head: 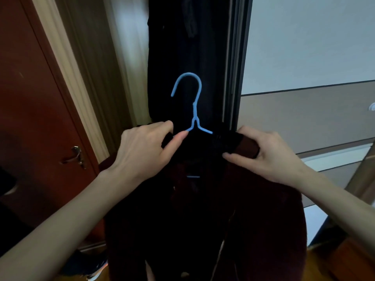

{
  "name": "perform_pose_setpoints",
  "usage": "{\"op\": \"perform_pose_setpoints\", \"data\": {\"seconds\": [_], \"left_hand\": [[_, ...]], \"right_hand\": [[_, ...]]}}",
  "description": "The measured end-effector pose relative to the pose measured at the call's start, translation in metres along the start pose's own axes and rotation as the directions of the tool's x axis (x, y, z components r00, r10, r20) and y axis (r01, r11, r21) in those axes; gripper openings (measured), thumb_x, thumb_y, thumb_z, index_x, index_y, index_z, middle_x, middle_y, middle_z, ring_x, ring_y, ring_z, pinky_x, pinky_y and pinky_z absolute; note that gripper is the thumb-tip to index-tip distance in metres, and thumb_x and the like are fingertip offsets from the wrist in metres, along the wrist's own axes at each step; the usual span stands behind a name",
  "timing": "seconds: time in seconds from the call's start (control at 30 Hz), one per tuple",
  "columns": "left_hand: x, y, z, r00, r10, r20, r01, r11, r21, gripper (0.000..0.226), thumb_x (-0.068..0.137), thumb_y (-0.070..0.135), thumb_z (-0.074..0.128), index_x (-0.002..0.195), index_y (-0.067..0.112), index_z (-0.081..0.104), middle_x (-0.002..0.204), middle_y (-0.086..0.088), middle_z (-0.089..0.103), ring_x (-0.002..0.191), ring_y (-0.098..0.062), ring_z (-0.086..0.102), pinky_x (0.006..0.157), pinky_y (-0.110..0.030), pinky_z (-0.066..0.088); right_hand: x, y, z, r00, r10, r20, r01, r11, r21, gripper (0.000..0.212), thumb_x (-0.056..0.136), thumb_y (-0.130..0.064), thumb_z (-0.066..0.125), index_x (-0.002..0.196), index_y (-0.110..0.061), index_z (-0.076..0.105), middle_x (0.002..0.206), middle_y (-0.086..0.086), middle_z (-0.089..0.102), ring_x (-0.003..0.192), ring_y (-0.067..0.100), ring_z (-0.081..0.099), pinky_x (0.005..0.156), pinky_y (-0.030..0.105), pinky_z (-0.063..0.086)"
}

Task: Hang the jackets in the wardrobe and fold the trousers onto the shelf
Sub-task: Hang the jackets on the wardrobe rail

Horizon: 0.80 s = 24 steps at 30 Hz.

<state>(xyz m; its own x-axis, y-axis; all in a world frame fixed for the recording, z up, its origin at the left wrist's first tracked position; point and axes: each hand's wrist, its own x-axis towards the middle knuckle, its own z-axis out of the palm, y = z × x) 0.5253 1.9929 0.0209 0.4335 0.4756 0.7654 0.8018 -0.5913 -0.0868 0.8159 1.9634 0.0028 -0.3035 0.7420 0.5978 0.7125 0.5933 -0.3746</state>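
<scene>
Dark red jacket (233,220) on a blue hanger (195,110), held up in front of the dark gap of the open wardrobe (182,57). Left hand (142,151) grips the jacket's left shoulder, fingers curled over the top edge, thumb stretched toward the hanger neck. Right hand (261,157) pinches the right shoulder fabric, thumb below and fingers wrapped over. Hook upright, free of any rail. Red-brown door (30,98) with handle (76,157) at left; sliding panel (304,78) at right.
</scene>
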Motion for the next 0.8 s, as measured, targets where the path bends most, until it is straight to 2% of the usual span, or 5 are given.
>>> {"op": "perform_pose_setpoints", "data": {"seconds": [0.13, 0.3, 0.47, 0.67, 0.8], "left_hand": [[-0.003, -0.019, -0.004, 0.984, 0.067, 0.165, -0.048, 0.992, -0.121, 0.037, 0.103, 0.06, 0.043, 0.102, 0.024, 0.053, 0.088, 0.016, 0.05, 0.071, -0.009, 0.057, 0.056, -0.032, 0.048], [0.004, -0.017, -0.017, 0.94, 0.146, 0.31, -0.059, 0.961, -0.272, 0.042, 0.095, 0.058, 0.06, 0.124, 0.028, 0.062, 0.117, 0.013, 0.053, 0.108, -0.01, 0.055, 0.09, -0.037, 0.053], [0.034, 0.014, -0.014, 0.868, 0.119, 0.483, 0.255, 0.728, -0.636, 0.041, 0.106, 0.036, 0.054, 0.077, 0.009, 0.062, 0.063, 0.006, 0.052, 0.056, -0.01, 0.049, 0.058, -0.029, 0.044], [0.039, 0.005, -0.005, 0.884, 0.05, 0.465, 0.33, 0.639, -0.695, 0.048, 0.108, 0.036, 0.053, 0.068, 0.008, 0.051, 0.061, -0.002, 0.039, 0.056, -0.016, 0.033, 0.056, -0.027, 0.031], [0.044, 0.008, 0.0, 0.886, 0.039, 0.462, 0.329, 0.648, -0.687, 0.049, 0.108, 0.036, 0.051, 0.068, 0.008, 0.05, 0.059, 0.0, 0.037, 0.054, -0.015, 0.032, 0.055, -0.024, 0.031]], "right_hand": [[0.002, 0.005, -0.003, 0.981, 0.036, -0.19, -0.026, 0.998, 0.054, 0.025, 0.077, -0.031, 0.087, 0.089, -0.021, 0.068, 0.07, -0.003, 0.067, 0.063, 0.015, 0.063, 0.062, 0.027, 0.05], [-0.003, 0.009, -0.009, 0.977, 0.081, -0.198, -0.061, 0.992, 0.107, 0.024, 0.073, -0.02, 0.088, 0.088, -0.022, 0.07, 0.077, 0.0, 0.07, 0.071, 0.022, 0.066, 0.068, 0.034, 0.051], [-0.002, 0.003, -0.016, 0.991, 0.027, -0.133, -0.005, 0.986, 0.164, 0.028, 0.075, -0.013, 0.089, 0.089, -0.026, 0.068, 0.077, -0.007, 0.067, 0.068, 0.006, 0.061, 0.065, 0.019, 0.047], [-0.002, 0.036, -0.053, 0.986, 0.04, 0.164, -0.016, 0.989, -0.148, 0.019, 0.078, -0.042, 0.076, 0.087, -0.035, 0.06, 0.072, -0.015, 0.062, 0.063, 0.005, 0.06, 0.062, 0.027, 0.048], [-0.003, 0.038, -0.058, 0.967, 0.113, 0.227, -0.037, 0.948, -0.316, 0.045, 0.077, -0.072, 0.06, 0.108, -0.04, 0.059, 0.087, -0.015, 0.057, 0.08, 0.007, 0.061, 0.078, 0.038, 0.054]]}}
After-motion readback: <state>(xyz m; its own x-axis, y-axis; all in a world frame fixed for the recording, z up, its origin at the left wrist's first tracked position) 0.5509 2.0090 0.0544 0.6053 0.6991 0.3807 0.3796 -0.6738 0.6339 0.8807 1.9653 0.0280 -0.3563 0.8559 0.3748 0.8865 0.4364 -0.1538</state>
